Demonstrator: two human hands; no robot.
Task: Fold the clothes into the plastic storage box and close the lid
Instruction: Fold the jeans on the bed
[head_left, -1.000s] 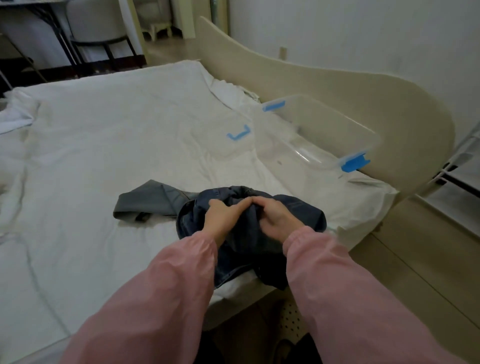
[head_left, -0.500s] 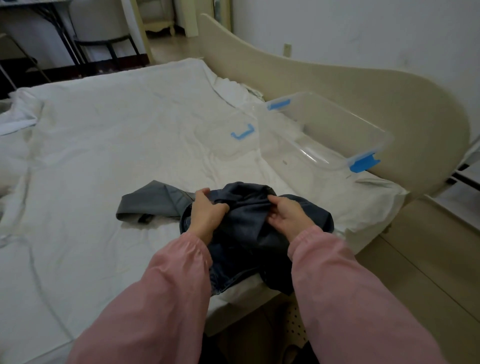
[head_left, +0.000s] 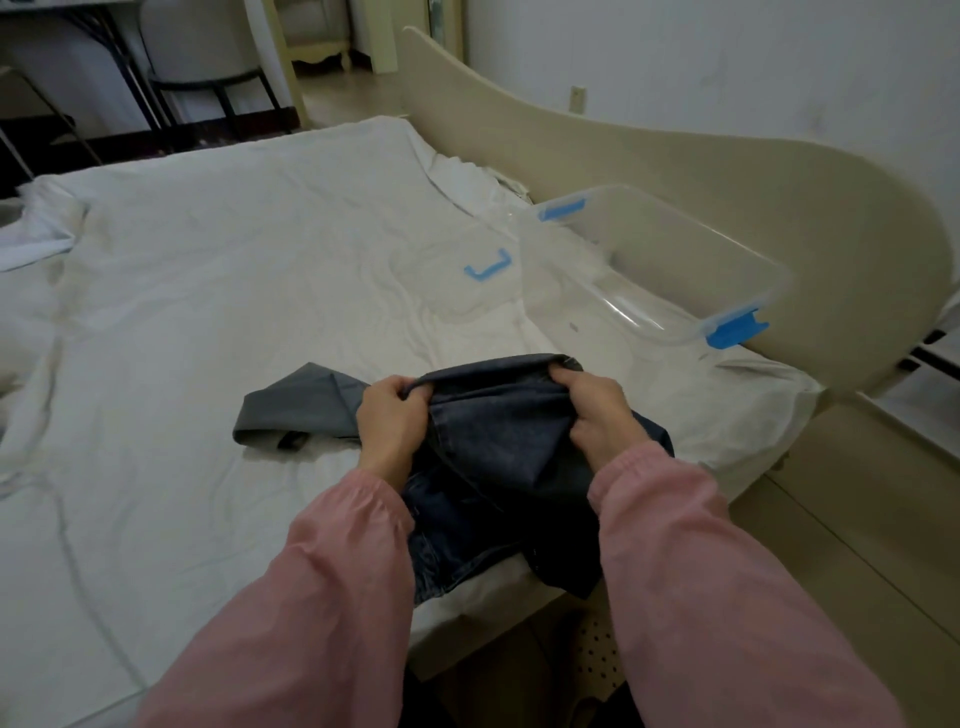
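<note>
Dark blue jeans (head_left: 498, 457) lie bunched at the near edge of the bed. My left hand (head_left: 389, 415) grips their upper edge on the left and my right hand (head_left: 597, 410) grips it on the right, with that edge stretched between them. A grey garment (head_left: 296, 410) lies partly under the jeans, sticking out to the left. The clear plastic storage box (head_left: 649, 270) with blue latches stands open on the bed's right side, against the headboard. Its clear lid (head_left: 447, 280) with a blue handle lies flat on the sheet just left of the box.
The white sheet (head_left: 208, 312) covers the bed. The beige curved headboard (head_left: 675, 171) runs along the right side. Chairs and a table (head_left: 156, 78) stand beyond the far edge. Floor lies to the near right.
My hands, touching in the middle of the jeans a second ago, have moved apart and pulled the jeans' upper edge out between them.
</note>
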